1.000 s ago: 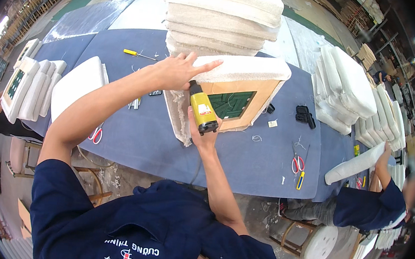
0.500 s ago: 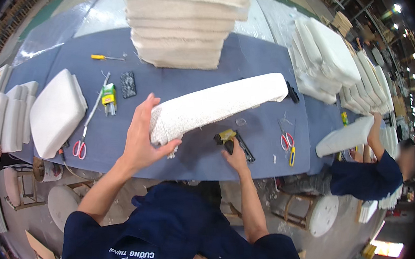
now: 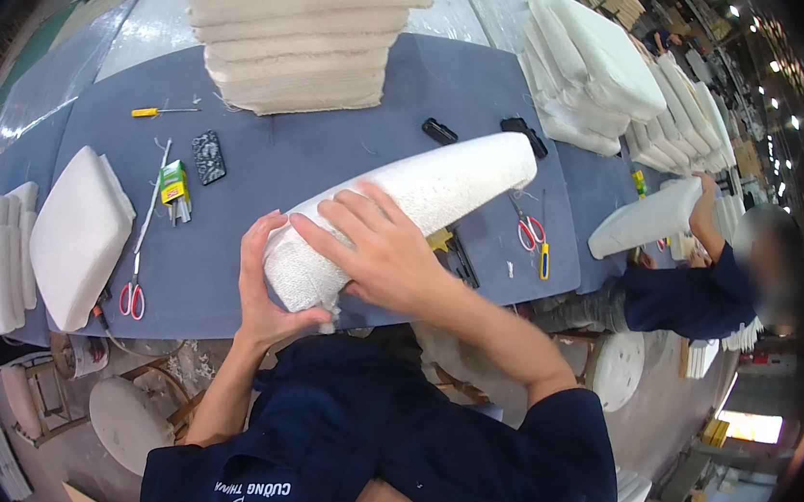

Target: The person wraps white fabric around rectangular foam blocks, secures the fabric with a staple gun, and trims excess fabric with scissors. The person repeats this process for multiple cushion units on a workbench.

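Observation:
A white fabric-covered cushion (image 3: 467,175) stands on its edge, slanting from near my body to the far right. My left hand (image 3: 261,286) is wrapped round its near-left end, thumb low by a loose fold of fabric. Across the cushion's upper side lies my right hand (image 3: 392,255), fingers bent over the fabric and thumb beneath, gripping the same end. A black and yellow stapler-like tool (image 3: 462,257) rests on the table behind my right wrist, partly hidden by the cushion and my hand.
On the blue table (image 3: 229,234) lie two red-handled scissors (image 3: 132,301), a yellow screwdriver (image 3: 146,112), a green-yellow box (image 3: 174,186) and black objects (image 3: 440,131). Cushion stacks (image 3: 296,47) stand at the back. A co-worker (image 3: 674,292) handles another cushion at the right.
My right hand has let go of the black and yellow tool and come up onto the cushion beside my left hand. The view has shifted slightly.

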Demonstrator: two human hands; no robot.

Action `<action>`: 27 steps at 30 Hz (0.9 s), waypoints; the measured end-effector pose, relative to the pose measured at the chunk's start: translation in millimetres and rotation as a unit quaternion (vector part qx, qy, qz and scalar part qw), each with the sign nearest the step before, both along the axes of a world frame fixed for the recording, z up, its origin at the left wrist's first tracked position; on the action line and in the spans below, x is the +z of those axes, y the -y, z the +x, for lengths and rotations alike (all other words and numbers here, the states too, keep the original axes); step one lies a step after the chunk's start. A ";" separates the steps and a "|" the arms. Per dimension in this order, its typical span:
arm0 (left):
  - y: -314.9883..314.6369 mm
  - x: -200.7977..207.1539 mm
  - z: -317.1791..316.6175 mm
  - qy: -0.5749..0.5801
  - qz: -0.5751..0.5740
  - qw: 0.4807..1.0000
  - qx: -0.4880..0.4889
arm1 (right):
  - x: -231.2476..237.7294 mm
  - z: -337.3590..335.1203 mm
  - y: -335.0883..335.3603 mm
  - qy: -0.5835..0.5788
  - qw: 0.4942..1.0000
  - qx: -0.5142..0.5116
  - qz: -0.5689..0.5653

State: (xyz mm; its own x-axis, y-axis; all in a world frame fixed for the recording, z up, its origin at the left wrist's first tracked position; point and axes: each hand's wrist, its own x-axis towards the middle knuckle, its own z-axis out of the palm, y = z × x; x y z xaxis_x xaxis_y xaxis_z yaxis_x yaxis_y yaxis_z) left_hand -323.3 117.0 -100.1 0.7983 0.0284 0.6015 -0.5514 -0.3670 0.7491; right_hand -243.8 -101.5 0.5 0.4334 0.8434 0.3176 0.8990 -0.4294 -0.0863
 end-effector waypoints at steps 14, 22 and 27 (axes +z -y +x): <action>-161.3 94.7 7.7 0.041 0.065 0.985 0.157 | -275.8 114.6 154.0 -0.304 0.653 -0.296 0.628; -81.6 87.8 37.8 -0.022 0.454 0.849 0.270 | -184.8 -6.7 15.3 -0.590 0.644 -0.185 0.450; -49.4 103.6 32.1 -0.105 0.460 0.858 0.201 | -75.5 -8.2 2.6 -0.548 0.540 -0.163 0.618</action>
